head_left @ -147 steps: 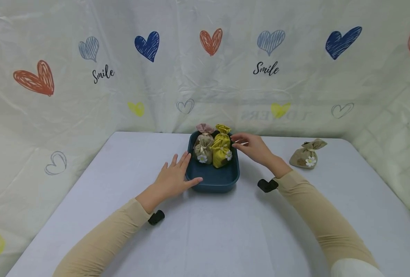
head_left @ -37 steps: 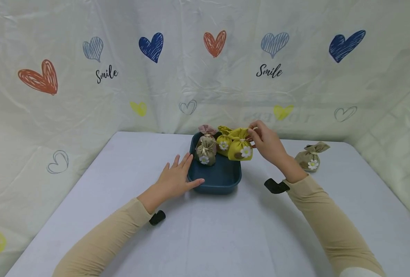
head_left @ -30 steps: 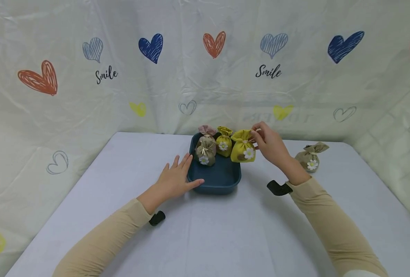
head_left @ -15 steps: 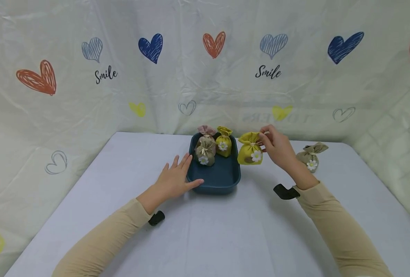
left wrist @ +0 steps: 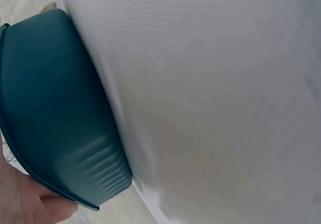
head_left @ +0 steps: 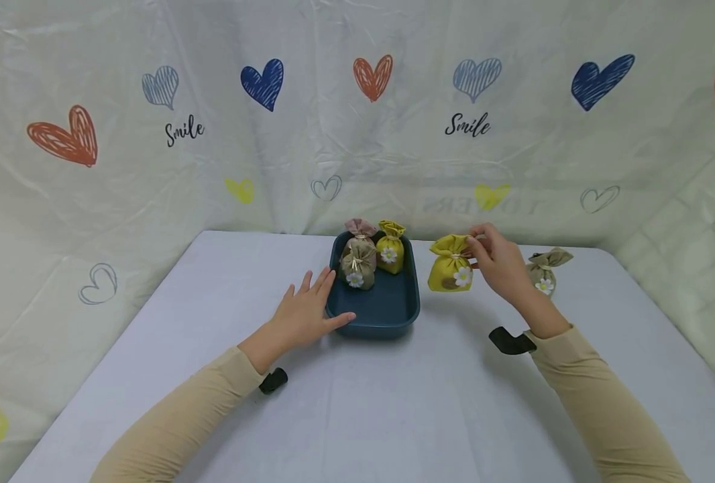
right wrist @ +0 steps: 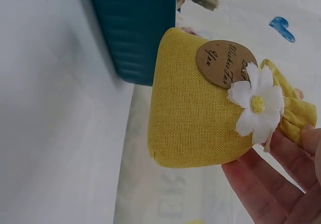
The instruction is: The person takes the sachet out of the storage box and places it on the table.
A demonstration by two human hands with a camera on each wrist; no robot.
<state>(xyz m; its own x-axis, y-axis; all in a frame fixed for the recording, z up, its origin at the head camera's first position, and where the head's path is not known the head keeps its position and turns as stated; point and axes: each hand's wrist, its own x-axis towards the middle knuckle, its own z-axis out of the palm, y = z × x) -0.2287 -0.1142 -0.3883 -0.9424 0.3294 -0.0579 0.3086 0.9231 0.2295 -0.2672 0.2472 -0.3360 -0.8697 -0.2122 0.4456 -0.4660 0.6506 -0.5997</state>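
Observation:
My right hand (head_left: 501, 265) pinches the gathered neck of a yellow cloth sachet (head_left: 450, 272), held up off the table just right of the bin. In the right wrist view the sachet (right wrist: 200, 108) shows a white flower and a round brown tag. The left hand (head_left: 300, 315) lies with straight, spread fingers against the left rim of a dark teal plastic bin (head_left: 388, 305); its thumb is over the front edge. Inside the bin, toward the back, stand another yellow sachet (head_left: 390, 249), a beige sachet (head_left: 358, 265) and a pinkish sachet (head_left: 361, 228), partly hidden.
A second beige sachet (head_left: 542, 274) sits on the white table (head_left: 357, 402) to the right, partly covered by my right hand and wrist. Behind the table hangs a pale curtain (head_left: 394, 147) printed with hearts.
The right hand has gripped the front yellow sachet, lifted it out of the bin and carried it rightward. The left hand has stayed at the bin's left rim.

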